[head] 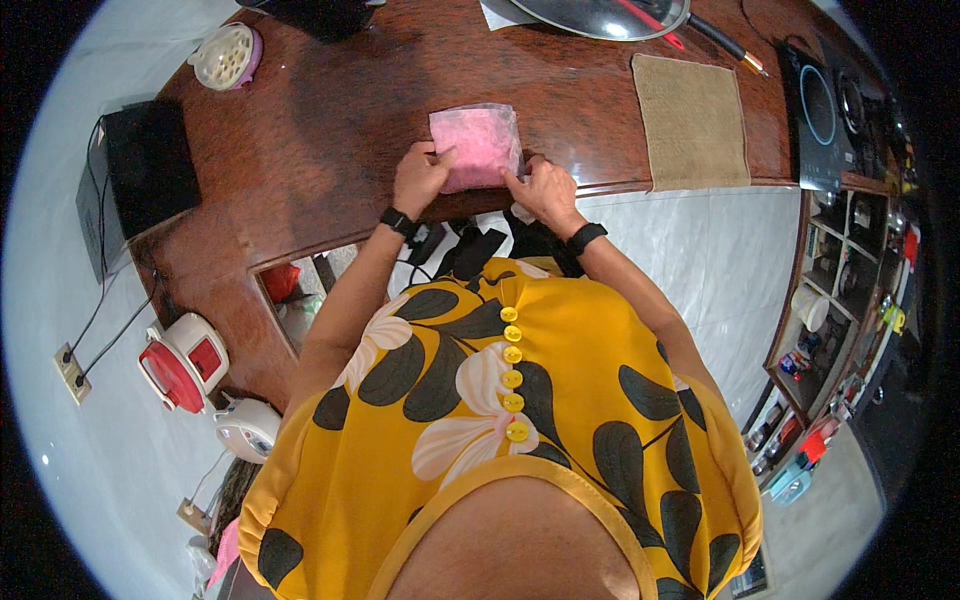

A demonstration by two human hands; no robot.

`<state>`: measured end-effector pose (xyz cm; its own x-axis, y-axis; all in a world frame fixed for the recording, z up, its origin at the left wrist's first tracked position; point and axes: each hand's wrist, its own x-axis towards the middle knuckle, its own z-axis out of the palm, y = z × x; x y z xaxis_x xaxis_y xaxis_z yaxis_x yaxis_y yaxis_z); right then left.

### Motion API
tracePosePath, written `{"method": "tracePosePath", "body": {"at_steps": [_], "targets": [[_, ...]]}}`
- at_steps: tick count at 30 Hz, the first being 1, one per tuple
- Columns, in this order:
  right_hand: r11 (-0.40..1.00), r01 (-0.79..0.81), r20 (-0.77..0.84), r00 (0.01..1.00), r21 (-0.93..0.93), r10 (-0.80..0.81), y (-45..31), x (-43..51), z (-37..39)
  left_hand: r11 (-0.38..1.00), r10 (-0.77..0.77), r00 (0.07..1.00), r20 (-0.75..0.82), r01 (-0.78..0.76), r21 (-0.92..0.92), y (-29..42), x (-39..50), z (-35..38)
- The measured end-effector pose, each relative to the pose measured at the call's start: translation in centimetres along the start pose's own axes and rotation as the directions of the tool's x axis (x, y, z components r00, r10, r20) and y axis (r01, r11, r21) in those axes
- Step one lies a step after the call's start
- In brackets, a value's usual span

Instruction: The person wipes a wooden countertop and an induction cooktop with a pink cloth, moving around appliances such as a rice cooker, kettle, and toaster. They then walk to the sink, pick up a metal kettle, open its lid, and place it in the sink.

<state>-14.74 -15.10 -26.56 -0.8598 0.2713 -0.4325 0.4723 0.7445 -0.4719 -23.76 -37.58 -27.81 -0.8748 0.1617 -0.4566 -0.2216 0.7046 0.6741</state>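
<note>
A flat, clear plastic packet with pink contents [476, 144] is over the front edge of the dark wooden counter [345, 165]. My left hand [424, 176] grips its left side, the thumb lying on top. At the packet's lower right corner, my right hand [549, 189] pinches the plastic between thumb and fingers. Whether the packet rests on the wood or is held slightly above it I cannot tell. What the pink contents are is unclear. Both wrists carry black bands.
A woven tan mat [691, 124] lies to the right, before an induction cooktop [817, 112]. A lidded pan [600, 11] with a red utensil stands at the back. On the left are a purple-and-white container [227, 56], a black box [150, 169] and a red-and-white appliance [184, 364].
</note>
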Motion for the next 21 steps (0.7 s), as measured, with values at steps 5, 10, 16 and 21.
{"method": "tracePosePath", "body": {"at_steps": [5, 10, 16, 21], "targets": [[0.967, 0.016, 0.099, 0.994, 0.255, -0.043, 1.3, 0.8, 1.7, 0.829, -0.141, 0.987, 0.083, 0.164, -0.534, -1.2, -2.6, 0.0], [0.935, 0.263, 0.18, 0.934, 0.239, -0.309, 0.9, 0.1, 3.3, 0.865, -0.184, 0.966, 0.183, 0.247, -0.437, -6.9, -4.6, -3.2], [0.967, 0.251, 0.07, 0.965, 0.039, -0.253, 0.5, -1.7, 1.8, 0.939, -0.027, 0.999, -0.037, 0.038, 0.343, -6.1, -5.1, -6.6], [0.993, -0.008, -0.034, 0.999, 0.122, 0.012, 6.6, -4.7, -0.8, 0.86, 0.426, 0.895, 0.13, -0.445, 0.251, -3.2, -4.5, -6.7]]}}
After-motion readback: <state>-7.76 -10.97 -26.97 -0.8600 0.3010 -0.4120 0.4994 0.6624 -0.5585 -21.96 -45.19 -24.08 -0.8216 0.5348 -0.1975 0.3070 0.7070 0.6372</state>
